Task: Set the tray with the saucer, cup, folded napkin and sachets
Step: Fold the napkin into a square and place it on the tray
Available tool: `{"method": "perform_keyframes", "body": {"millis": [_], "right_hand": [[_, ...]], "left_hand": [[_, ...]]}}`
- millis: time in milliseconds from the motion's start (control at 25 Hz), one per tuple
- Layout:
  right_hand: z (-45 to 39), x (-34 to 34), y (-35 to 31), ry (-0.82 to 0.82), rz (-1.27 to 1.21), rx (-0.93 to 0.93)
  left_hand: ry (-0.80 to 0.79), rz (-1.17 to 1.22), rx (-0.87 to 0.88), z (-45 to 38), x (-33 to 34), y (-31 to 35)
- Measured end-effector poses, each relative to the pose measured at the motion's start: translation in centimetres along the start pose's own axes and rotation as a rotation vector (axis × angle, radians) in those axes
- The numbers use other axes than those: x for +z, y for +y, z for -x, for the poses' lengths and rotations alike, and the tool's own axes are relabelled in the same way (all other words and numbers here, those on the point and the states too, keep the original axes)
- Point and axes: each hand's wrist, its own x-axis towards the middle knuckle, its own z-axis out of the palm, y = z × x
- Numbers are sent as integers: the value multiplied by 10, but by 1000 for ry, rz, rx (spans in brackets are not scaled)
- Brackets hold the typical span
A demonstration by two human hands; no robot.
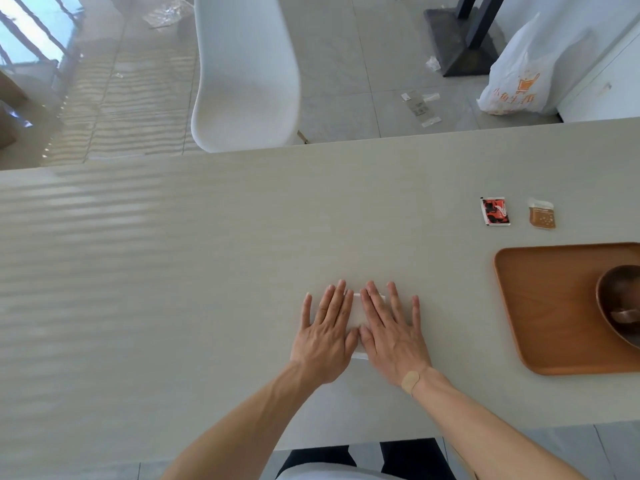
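A white folded napkin (357, 313) lies flat on the pale table, mostly hidden under my hands. My left hand (325, 330) presses on its left part with fingers spread. My right hand (391, 330) lies flat on its right part, a plaster on the wrist. At the right edge sits a brown wooden tray (540, 306) holding a dark wooden saucer (614, 289) with what looks like a cup (625, 315), both cut off by the frame. Beyond the tray lie a red-and-black sachet (495, 211) and a brown sachet (542, 213).
The table (207, 271) runs wide to the left. A white chair (246, 71) stands at its far side. On the floor beyond are a white plastic bag (526, 74), a dark stand base (460, 39) and scattered wrappers (420, 105).
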Motion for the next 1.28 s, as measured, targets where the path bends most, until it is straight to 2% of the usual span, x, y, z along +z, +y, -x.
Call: {"method": "perform_keyframes", "body": {"millis": [200,560,760,880,1000,1120,1280], "right_hand": [[18,4,10,-1,-51,-88],[20,11,13,-68,-105,-54],[18,-4,9,-104,-106,-46],[1,-22,11,-116,-149,-46],[-18,-39,15,-213,-111,-110],[-31,-49,9,-240,-44,-110],[-30,-60,7,-316,-85,3]], "left_hand": [[88,40,43,27,5,-3],[17,78,2,38,13,1],[65,134,2,40,11,0],[92,250,-231,40,0,1],[62,291,-455,33,-18,6],[-18,319,-527,21,-31,14],[-187,528,-643,7,-43,18]]}}
